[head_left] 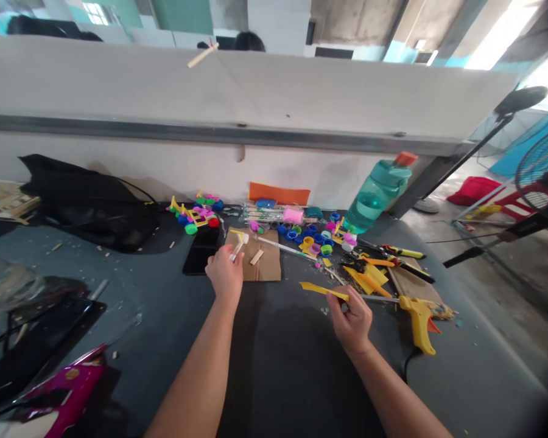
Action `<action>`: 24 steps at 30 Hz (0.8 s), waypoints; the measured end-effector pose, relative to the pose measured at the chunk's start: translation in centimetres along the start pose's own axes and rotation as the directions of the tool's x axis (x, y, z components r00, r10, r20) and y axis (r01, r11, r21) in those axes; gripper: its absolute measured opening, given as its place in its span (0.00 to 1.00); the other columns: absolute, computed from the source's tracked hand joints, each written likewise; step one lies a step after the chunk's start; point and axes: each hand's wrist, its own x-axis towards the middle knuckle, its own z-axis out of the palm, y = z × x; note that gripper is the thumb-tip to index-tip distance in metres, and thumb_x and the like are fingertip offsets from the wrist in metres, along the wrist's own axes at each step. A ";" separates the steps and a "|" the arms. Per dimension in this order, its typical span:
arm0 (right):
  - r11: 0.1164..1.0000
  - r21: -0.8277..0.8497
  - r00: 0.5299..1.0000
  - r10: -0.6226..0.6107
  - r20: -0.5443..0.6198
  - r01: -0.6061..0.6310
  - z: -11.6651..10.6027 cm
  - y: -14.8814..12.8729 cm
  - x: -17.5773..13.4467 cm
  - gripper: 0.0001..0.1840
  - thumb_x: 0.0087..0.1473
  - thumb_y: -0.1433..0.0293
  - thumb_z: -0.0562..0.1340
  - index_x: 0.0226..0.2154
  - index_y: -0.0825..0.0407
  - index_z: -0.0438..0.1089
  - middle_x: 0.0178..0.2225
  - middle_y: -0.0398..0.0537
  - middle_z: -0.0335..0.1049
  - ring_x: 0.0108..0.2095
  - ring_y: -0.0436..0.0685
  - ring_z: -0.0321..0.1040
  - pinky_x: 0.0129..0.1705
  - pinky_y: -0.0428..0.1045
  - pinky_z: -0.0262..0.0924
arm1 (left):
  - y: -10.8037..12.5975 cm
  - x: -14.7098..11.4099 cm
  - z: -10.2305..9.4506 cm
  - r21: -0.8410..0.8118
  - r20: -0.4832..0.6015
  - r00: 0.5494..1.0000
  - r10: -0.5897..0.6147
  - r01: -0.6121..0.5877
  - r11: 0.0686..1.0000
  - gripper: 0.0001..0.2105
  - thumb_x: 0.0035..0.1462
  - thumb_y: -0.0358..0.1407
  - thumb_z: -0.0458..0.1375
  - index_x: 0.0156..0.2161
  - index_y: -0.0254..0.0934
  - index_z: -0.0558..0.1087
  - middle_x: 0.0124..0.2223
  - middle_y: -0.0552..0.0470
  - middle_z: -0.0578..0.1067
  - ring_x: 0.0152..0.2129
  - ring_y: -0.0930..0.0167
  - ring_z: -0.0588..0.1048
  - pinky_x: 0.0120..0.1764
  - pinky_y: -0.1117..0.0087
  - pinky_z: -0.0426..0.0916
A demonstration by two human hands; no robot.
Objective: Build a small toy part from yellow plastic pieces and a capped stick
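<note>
My left hand (226, 271) is closed in a pinch on a small piece of light wooden stick (236, 248), above the left part of a brown cardboard piece (269, 267). A white cap and a thin yellow strip sit at the stick's far end; whether they are joined to it I cannot tell. Two short stick pieces (256, 257) lie on the cardboard. My right hand (352, 317) pinches a narrow yellow strip (322, 289) that points left above the dark table. Just right of that hand lies a yellow glue gun (418, 316).
Coloured bottle caps (313, 234) are heaped behind the cardboard, near a teal water bottle (377, 191). Pliers (411, 267) and yellow scraps (369, 277) lie right. A black phone-like slab (201, 249) and a black bag (82, 201) lie left. A white partition (164, 85) stands behind.
</note>
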 end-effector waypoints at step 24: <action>0.583 0.546 0.757 0.634 0.159 -0.602 2.6 2.1 0.3 0.15 0.49 0.60 0.66 0.22 0.53 0.68 0.17 0.39 0.62 0.15 0.46 0.53 0.16 0.44 0.48 | 8.4 -6.3 0.8 -0.647 0.718 0.608 0.338 0.405 0.646 0.17 0.59 0.48 0.52 0.29 0.36 0.71 0.22 0.56 0.68 0.19 0.75 0.64 0.24 0.74 0.59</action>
